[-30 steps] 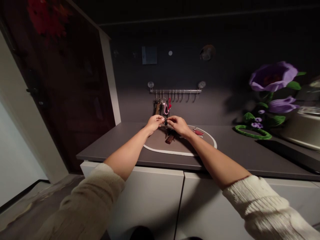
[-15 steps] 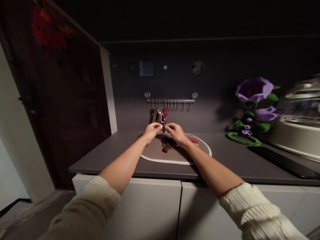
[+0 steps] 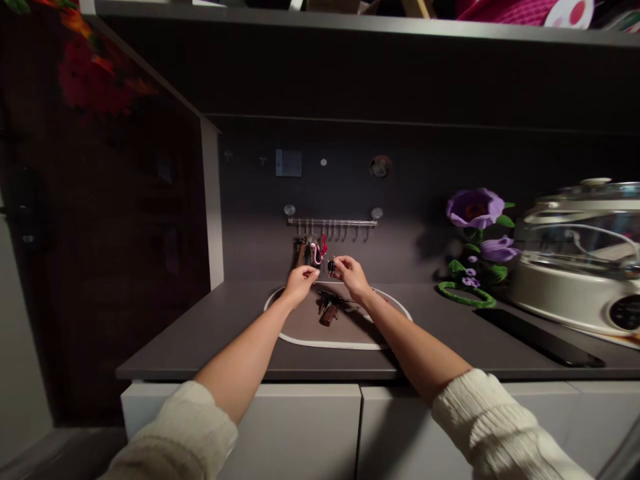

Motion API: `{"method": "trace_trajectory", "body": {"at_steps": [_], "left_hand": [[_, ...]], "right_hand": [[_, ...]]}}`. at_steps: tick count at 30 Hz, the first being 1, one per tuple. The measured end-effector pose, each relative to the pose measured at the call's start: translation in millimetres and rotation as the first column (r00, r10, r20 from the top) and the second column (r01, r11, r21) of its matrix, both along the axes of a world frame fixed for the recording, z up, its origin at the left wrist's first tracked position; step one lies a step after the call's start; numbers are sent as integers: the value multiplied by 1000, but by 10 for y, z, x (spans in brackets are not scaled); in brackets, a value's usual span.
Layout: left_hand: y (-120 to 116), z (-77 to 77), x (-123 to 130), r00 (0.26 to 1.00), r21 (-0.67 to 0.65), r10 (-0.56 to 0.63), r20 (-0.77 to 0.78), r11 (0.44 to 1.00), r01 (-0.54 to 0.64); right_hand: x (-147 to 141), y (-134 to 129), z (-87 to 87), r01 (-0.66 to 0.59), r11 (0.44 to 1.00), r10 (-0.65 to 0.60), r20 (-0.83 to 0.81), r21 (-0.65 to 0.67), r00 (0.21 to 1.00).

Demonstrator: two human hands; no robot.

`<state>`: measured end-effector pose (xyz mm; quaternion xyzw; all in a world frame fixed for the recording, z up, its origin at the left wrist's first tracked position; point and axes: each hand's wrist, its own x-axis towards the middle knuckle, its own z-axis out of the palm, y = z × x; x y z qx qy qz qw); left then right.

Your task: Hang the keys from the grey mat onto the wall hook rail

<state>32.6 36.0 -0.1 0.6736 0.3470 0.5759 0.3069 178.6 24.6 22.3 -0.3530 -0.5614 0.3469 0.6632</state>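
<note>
My right hand is raised over the mat, thumb and fingertips pinched on a small bunch of dark keys that hangs at its left side. A short gap to the left, my left hand is closed in a pinch too; anything between its fingertips is too small to make out. Below both hands a second bunch of keys with a brown fob lies on the brown, white-edged mat. Just behind the hands, several keys and keyrings, a pink one and a red one among them, hang from the rail.
A clear hook rail is fixed to the back wall, with several hooks at its right. Purple flowers, a black phone and a cream appliance stand or lie to the right. A shelf overhangs the counter.
The hands, which met fingertip to fingertip, have moved apart, and the dark keys are at the right hand. The view has tilted up, bringing the upper shelf in.
</note>
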Motion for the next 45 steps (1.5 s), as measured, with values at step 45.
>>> {"method": "trace_trajectory", "body": {"at_steps": [45], "left_hand": [[90, -34, -45, 950, 127, 234, -209, 969, -211]], "right_hand": [[-150, 655, 599, 172, 949, -220, -162, -265, 962]]}}
